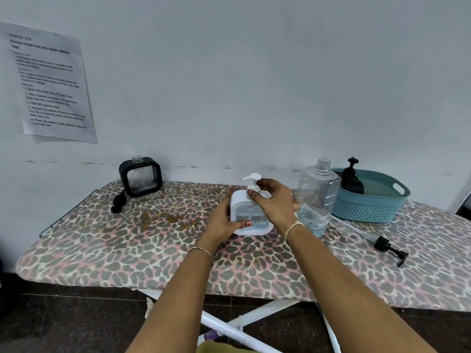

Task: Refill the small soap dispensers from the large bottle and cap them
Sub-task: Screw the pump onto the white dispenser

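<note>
A small white soap dispenser (251,222) stands mid-board with its white pump cap (252,180) on its neck. My left hand (224,220) grips the dispenser's left side, thumb across its front. My right hand (274,202) pinches the collar of the pump cap. Just to the right stands the large clear bottle (317,194), uncapped, with a little bluish liquid at the bottom. A black-framed small dispenser (140,177) stands uncapped at the back left, its black pump (118,202) lying beside it.
A teal basket (377,207) at the right holds a black pump dispenser (352,180). A black pump with a long tube (388,248) lies on the leopard-print ironing board (127,250). A printed sheet (51,82) hangs on the wall.
</note>
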Available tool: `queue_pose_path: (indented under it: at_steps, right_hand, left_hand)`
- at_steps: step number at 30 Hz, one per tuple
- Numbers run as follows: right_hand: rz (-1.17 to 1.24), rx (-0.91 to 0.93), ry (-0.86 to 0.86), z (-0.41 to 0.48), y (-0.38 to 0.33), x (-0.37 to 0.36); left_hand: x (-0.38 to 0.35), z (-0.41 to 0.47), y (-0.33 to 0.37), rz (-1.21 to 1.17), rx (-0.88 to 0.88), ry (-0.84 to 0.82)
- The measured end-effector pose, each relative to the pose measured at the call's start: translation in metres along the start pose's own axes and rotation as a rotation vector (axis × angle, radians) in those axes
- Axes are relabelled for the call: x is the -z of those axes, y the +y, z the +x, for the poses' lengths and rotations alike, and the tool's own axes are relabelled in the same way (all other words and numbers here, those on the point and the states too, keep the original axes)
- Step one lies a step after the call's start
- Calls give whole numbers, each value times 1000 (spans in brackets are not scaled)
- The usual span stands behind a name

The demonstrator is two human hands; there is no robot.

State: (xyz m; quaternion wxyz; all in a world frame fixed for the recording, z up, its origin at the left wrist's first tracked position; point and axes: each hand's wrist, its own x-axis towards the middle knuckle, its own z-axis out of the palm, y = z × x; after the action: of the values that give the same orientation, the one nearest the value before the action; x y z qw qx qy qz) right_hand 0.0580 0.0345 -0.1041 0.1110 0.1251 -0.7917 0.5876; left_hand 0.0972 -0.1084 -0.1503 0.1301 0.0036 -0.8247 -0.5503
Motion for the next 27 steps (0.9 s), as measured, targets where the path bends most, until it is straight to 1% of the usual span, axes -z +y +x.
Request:
queue_pose_path:
  at_steps: [2,3,6,7,8,11,13,15,18,19,20,22,27]
  right_hand:
    - [18,-4,35,0,0,2]
    - [34,-11,10,0,-1,4]
    - [68,-49,-176,1,-3,6]
    - [45,-38,-202,1,-3,5]
    - [14,-15,-189,2,-1,5]
    - [-33,22,-44,3,0,4]
    - [-49,32,-7,4,-1,4]
    - [-80,52,-67,4,-6,7]
    - [-105,40,-238,7,-13,13]
    - [-128,39,-269,7,-15,13]
    - [-163,43,-271,8,-16,13]
    - [-211,40,-213,11,-14,11]
    - [-218,44,-72,6,-12,4]
  left_hand:
    - [0,0,0,-14,6,2]
    - [0,0,0,-16,8,0]
    - [0,1,-2,-15,22,-8]
    - [0,1,-2,-14,26,-7]
    - [0,1,-2,-9,28,-6]
    - [0,1,-1,-12,27,-8]
    - [0,1,-1,-19,28,-12]
    - [1,2,-2,-22,36,-24]
    - [2,5,-4,-22,55,-37]
    - [2,6,-5,-25,59,-36]
    - [2,6,-6,-26,61,-32]
    - [2,5,-6,-20,56,-24]
    - [1,3,-3,-13,32,-26]
